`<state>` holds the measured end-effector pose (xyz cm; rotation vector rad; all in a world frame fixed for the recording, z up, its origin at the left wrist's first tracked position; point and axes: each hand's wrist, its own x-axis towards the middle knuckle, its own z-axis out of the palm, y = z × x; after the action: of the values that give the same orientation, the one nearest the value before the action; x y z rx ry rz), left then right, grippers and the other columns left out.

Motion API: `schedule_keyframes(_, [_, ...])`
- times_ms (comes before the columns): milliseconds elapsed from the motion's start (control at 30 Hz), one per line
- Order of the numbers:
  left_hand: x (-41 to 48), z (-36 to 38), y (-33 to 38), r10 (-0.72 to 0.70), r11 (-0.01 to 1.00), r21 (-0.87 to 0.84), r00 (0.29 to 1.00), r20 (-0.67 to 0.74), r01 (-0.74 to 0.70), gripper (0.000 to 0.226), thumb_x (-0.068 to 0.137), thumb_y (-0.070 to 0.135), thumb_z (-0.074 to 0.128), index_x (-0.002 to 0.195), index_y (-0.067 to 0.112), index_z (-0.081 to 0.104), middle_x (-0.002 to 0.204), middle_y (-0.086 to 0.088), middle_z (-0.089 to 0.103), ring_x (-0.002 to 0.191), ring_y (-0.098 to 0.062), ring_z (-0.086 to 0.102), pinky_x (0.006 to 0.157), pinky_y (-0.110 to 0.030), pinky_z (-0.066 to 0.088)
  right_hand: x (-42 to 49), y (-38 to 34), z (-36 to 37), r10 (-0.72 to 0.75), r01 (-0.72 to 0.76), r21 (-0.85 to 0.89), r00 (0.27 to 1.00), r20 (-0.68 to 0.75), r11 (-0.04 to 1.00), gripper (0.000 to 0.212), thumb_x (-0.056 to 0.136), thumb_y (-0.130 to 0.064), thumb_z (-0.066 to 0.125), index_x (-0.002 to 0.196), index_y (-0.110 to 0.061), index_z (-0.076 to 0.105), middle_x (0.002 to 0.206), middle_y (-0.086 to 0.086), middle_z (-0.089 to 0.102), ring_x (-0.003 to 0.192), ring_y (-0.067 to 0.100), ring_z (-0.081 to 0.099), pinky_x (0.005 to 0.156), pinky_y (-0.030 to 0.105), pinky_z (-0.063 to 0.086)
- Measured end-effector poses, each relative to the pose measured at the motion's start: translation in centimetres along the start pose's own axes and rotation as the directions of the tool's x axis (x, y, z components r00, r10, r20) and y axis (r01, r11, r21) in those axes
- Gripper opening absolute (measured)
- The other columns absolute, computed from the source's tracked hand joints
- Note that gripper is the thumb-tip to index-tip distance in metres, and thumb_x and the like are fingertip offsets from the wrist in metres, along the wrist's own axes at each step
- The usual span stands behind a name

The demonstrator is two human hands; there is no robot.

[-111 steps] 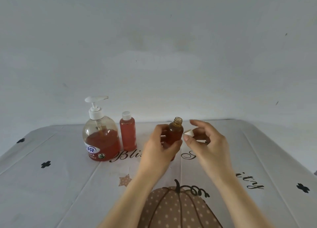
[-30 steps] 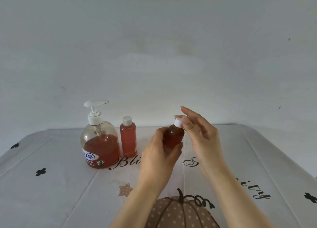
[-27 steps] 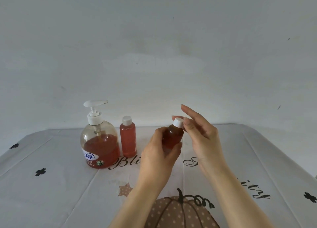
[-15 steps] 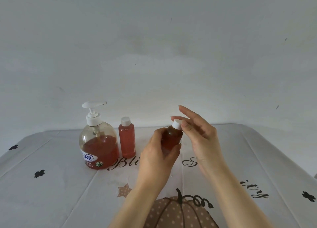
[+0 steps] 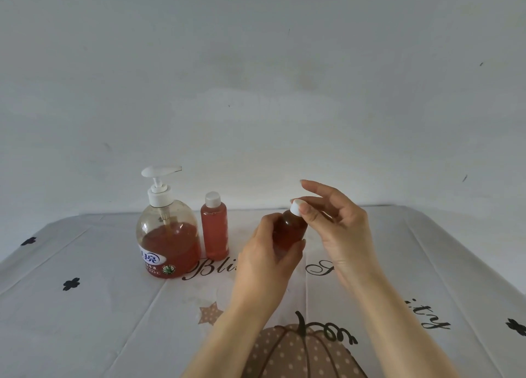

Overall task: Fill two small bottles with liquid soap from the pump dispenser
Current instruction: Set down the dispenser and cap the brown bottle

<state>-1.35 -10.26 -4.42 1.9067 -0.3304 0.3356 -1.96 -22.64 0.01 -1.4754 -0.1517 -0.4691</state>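
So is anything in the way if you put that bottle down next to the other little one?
Nothing visible. The left hand grips the bottle, the right hand pinches its white cap, and only bare tablecloth lies between it and the other little bottle beside the pump dispenser.

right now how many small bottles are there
2. One capped bottle stands on the table right of the pump dispenser; the other bottle is held by the left hand, the right hand pinching its white cap.

A single head-worn camera is looking forward and slightly down, close over the desk (image 5: 85,320), facing the wall (image 5: 256,64).
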Motion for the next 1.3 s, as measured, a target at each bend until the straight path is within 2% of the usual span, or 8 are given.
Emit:
schedule_keyframes(200, [0.0,-0.2,0.8,-0.023,0.995,-0.097,0.998,0.053,0.028,0.028,0.088,0.027,0.068,0.113,0.029,0.055,0.089,0.011,0.066,0.07,-0.009,0.063,0.065,-0.026,0.054,-0.1,-0.1,-0.1,0.035,-0.035,-0.002,0.996,0.078,0.999,0.034,0.092,-0.013,0.068,0.125,-0.02,0.066,0.099,0.002,0.079,0.1,0.008,0.072,0.08,0.012,0.051])
schedule_keyframes(367, [-0.1,0.1,0.8,0.021,0.997,-0.079,0.999,0.048,-0.018,0.027,0.087,0.028,0.068,0.109,0.025,0.053,0.091,0.009,0.065,0.067,-0.014,0.063,0.066,-0.04,0.056,-0.3,-0.3,0.1,0.004,-0.004,0.0,0.999,-0.04,1.0,0.021,0.09,-0.006,0.07,0.107,-0.018,0.074,0.088,0.004,0.079,0.082,0.01,0.074,0.07,0.012,0.051])
schedule_keyframes(567, [-0.1,0.3,0.3,0.087,0.996,0.007,0.995,-0.046,-0.086,0.023,0.087,0.025,0.066,0.099,0.025,0.046,0.088,0.009,0.065,0.067,-0.017,0.064,0.061,-0.037,0.052,-0.8,0.0,1.7,-0.088,0.073,-0.123,0.989,-0.117,0.99,0.023,0.087,-0.005,0.074,0.078,-0.027,0.072,0.081,-0.001,0.077,0.078,0.012,0.074,0.072,0.022,0.054])
schedule_keyframes(700, [0.0,-0.1,0.5,0.017,0.999,0.032,0.999,-0.047,-0.016,0.028,0.085,0.026,0.07,0.103,0.023,0.048,0.092,0.012,0.066,0.074,-0.019,0.067,0.066,-0.04,0.054,-0.8,0.3,1.5,-0.062,0.052,-0.134,0.996,-0.069,0.99,0.028,0.091,-0.008,0.07,0.106,-0.031,0.066,0.088,-0.006,0.078,0.09,0.008,0.073,0.083,0.025,0.054])
schedule_keyframes(800, [0.6,-1.1,0.5,-0.112,0.992,-0.06,0.993,-0.028,0.11,0.034,0.083,0.025,0.074,0.11,0.028,0.054,0.103,0.017,0.064,0.087,0.003,0.064,0.065,-0.013,0.05,-0.5,0.9,1.2,0.028,-0.025,-0.094,0.999,0.029,0.995,0.031,0.1,-0.014,0.057,0.127,-0.029,0.061,0.104,-0.009,0.077,0.106,0.0,0.067,0.096,0.018,0.049])
schedule_keyframes(1033, [0.5,-2.9,0.9,-0.1,0.993,-0.061,0.995,-0.008,0.099,0.038,0.076,0.017,0.07,0.105,0.038,0.059,0.097,0.023,0.067,0.091,0.012,0.059,0.077,-0.014,0.045,-0.3,1.7,1.2,0.186,-0.182,-0.055,0.979,0.08,0.982,0.03,0.104,-0.016,0.045,0.118,-0.02,0.071,0.105,-0.004,0.077,0.108,0.01,0.068,0.105,0.04,0.049])
schedule_keyframes(1167, [0.4,-4.0,1.1,-0.031,0.988,-0.155,0.947,-0.32,-0.02,0.038,0.069,0.021,0.056,0.107,0.025,0.061,0.098,0.011,0.065,0.092,-0.004,0.061,0.08,-0.023,0.049,-0.3,1.9,1.0,0.227,-0.217,-0.1,0.969,0.103,0.971,0.035,0.101,-0.007,0.042,0.117,-0.019,0.072,0.105,-0.001,0.077,0.107,0.011,0.069,0.105,0.04,0.049])
schedule_keyframes(1300, [0.9,-4.6,1.0,0.114,0.993,0.046,0.803,-0.585,-0.108,0.04,0.077,0.0,0.061,0.111,0.02,0.059,0.117,0.007,0.049,0.101,-0.01,0.056,0.085,-0.021,0.046,-0.5,2.0,1.1,0.241,-0.193,-0.255,0.955,0.174,0.948,0.042,0.087,-0.001,0.053,0.108,-0.03,0.074,0.095,0.0,0.076,0.097,0.01,0.069,0.091,0.026,0.052])
